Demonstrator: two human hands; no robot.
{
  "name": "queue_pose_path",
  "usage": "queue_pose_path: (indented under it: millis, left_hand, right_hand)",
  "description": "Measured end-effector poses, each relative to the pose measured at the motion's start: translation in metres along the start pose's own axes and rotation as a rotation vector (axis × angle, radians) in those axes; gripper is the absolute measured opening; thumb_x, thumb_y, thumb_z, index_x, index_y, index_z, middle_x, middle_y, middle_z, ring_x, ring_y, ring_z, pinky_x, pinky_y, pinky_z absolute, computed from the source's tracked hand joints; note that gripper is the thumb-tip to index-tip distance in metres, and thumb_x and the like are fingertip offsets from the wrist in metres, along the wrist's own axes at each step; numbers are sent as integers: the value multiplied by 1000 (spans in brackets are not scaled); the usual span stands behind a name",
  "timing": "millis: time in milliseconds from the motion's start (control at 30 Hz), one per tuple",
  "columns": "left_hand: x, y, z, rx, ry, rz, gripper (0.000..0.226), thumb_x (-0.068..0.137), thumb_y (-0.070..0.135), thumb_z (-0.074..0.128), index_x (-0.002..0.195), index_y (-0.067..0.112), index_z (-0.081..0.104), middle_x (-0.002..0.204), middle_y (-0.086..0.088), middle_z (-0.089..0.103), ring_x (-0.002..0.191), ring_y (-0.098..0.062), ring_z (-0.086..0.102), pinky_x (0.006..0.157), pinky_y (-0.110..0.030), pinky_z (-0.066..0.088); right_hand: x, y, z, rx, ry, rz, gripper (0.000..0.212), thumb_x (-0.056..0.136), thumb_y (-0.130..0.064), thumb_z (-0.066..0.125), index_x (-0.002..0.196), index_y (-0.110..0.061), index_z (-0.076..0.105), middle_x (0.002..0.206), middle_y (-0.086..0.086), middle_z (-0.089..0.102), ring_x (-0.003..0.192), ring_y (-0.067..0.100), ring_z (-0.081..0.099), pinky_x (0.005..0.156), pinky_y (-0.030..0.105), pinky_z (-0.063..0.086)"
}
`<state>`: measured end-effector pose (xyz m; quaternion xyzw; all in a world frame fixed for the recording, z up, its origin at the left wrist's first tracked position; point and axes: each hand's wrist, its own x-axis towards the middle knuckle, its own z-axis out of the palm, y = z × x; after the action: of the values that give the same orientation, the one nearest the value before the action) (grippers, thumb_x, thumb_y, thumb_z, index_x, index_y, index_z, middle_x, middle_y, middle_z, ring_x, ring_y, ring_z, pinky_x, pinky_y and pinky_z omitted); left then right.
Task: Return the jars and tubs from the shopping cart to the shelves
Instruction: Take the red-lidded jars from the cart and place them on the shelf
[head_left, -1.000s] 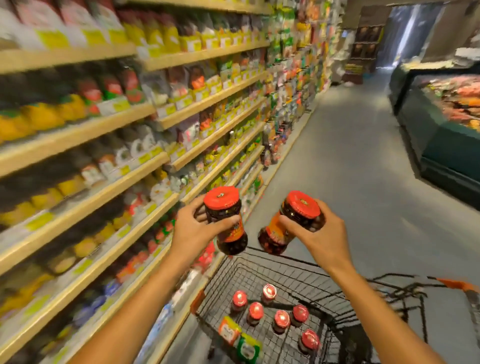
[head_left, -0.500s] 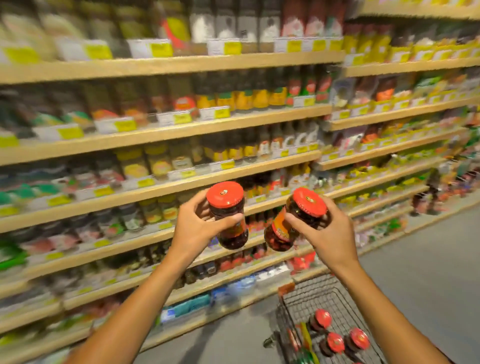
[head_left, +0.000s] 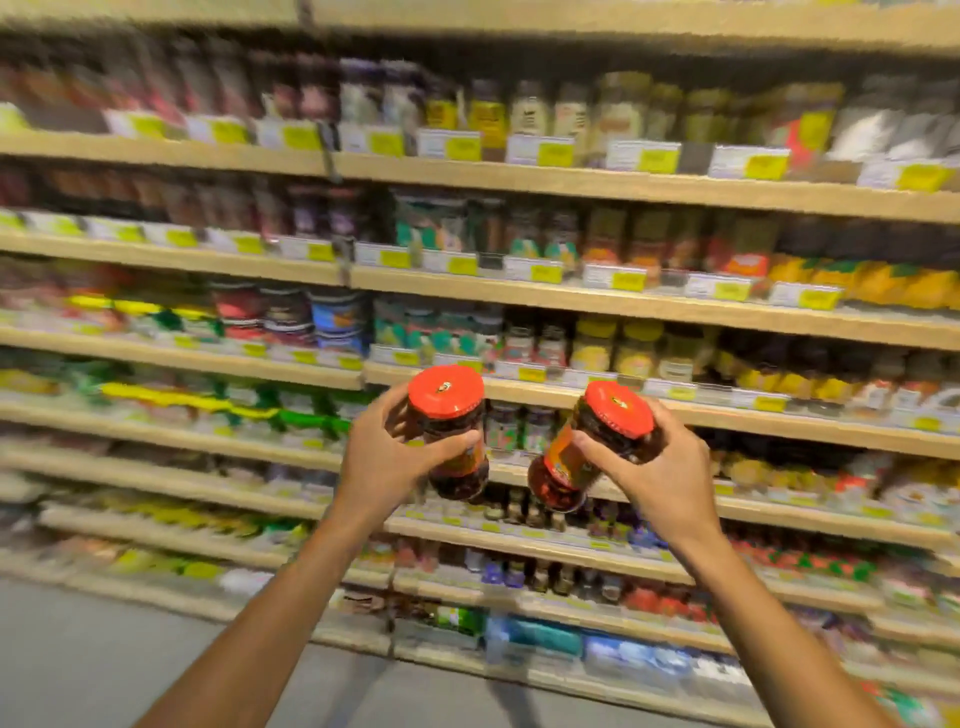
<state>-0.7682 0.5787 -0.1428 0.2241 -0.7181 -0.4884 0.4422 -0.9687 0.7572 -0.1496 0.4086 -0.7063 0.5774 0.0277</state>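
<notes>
My left hand (head_left: 384, 457) grips a dark sauce jar with a red lid (head_left: 449, 415), held nearly upright. My right hand (head_left: 660, 467) grips a second red-lidded jar (head_left: 587, 447), tilted with its base toward the left. Both jars are raised in front of the wooden shelves (head_left: 597, 395), at the height of the middle rows. The two jars are close together but apart. The shopping cart is out of view.
Several wooden shelf rows (head_left: 519, 182) packed with jars, bottles and packets fill the view, with yellow price tags (head_left: 553, 153) along their edges. Grey floor (head_left: 104, 649) shows at the lower left. The picture is blurred by motion.
The view has swung left from the aisle and cart to face the shelves squarely. The cart has left the frame. Both hands keep their jars raised.
</notes>
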Motion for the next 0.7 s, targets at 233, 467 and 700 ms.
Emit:
queue_pose_path:
  millis: [233, 467, 700]
  left_hand:
    - [-11, -9, -138, 104, 167, 9, 64, 59, 44, 86, 117, 48, 58, 116, 27, 65, 110, 8, 61, 91, -15, 51]
    - [-30, -15, -236, 172, 345, -10, 63, 65, 27, 90, 122, 32, 64, 116, 17, 70, 108, 2, 65, 88, -16, 54]
    - [-34, -31, -297, 208, 463, -42, 60, 62, 19, 91, 115, 33, 66, 108, 12, 74, 103, -4, 70, 83, -17, 55]
  right_hand:
    - [9, -60, 142, 137, -222, -91, 62, 64, -54, 83, 119, -33, 64, 109, -26, 67, 98, -15, 62, 80, 4, 46]
    - [4, -103, 249, 248, -400, -168, 63, 67, -57, 80, 123, -36, 61, 112, -27, 64, 99, -16, 60, 82, 5, 48]
    - [10, -127, 327, 314, -490, -189, 75, 66, -60, 80, 130, -26, 63, 116, -19, 66, 105, -4, 63, 90, 19, 53]
